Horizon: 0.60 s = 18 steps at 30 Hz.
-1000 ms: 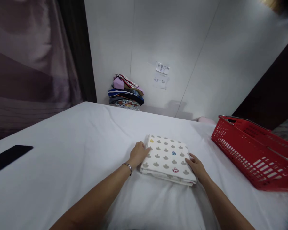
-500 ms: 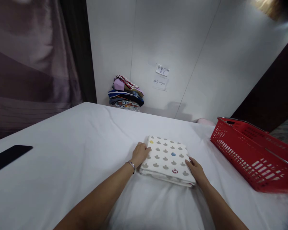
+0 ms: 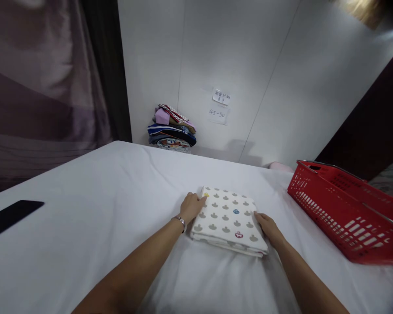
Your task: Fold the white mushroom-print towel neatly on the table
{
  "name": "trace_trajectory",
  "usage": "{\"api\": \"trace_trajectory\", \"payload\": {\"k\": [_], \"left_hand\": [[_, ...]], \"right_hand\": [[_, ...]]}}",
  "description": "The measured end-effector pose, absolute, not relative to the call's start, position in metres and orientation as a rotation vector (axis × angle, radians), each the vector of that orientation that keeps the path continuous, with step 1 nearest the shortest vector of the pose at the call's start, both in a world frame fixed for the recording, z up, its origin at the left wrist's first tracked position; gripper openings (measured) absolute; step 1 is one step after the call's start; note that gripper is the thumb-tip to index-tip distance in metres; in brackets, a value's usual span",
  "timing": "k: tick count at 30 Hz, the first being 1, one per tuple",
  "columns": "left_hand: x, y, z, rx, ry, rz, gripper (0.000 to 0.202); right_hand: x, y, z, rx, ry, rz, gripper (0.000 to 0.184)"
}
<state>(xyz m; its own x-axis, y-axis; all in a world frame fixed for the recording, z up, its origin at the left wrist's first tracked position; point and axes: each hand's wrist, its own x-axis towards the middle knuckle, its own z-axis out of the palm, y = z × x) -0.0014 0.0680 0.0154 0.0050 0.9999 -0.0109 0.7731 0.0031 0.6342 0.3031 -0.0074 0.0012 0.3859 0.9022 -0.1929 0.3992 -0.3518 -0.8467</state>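
A folded white cloth point(image 3: 227, 218) printed with grey shapes and a few coloured ones lies on the white sheet point(image 3: 101, 209) in front of me. My left hand point(image 3: 191, 207) grips its left edge, fingers curled around the fold; a thin bracelet is on that wrist. My right hand point(image 3: 267, 226) holds the right edge, with its fingertips tucked against the cloth's side. Both forearms reach in from the bottom of the view.
A red plastic basket point(image 3: 343, 213) stands at the right. A stack of folded colourful clothes point(image 3: 172, 128) sits against the back wall below two paper notes point(image 3: 220, 104). A flat black object point(image 3: 9, 216) lies at the left edge. A curtain hangs at the left.
Both hands have stayed on the folded cloth's edges. The right hand has slid slightly closer under the right edge; the cloth has barely shifted.
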Motion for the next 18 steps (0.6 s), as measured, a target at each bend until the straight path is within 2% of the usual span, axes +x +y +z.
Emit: {"api": "trace_trajectory", "payload": {"k": [4, 12, 18], "left_hand": [[0.006, 0.081, 0.015, 1.831, 1.835, 0.602, 0.049], [0.014, 0.085, 0.004, 1.889, 1.872, 0.566, 0.032], [0.013, 0.083, 0.003, 1.874, 1.882, 0.594, 0.028]], "right_hand": [[0.301, 0.006, 0.007, -2.078, -1.179, 0.785, 0.056], [0.308, 0.017, -0.001, -2.171, -1.383, 0.59, 0.055], [0.312, 0.03, -0.007, -2.216, -1.318, 0.564, 0.068]]}}
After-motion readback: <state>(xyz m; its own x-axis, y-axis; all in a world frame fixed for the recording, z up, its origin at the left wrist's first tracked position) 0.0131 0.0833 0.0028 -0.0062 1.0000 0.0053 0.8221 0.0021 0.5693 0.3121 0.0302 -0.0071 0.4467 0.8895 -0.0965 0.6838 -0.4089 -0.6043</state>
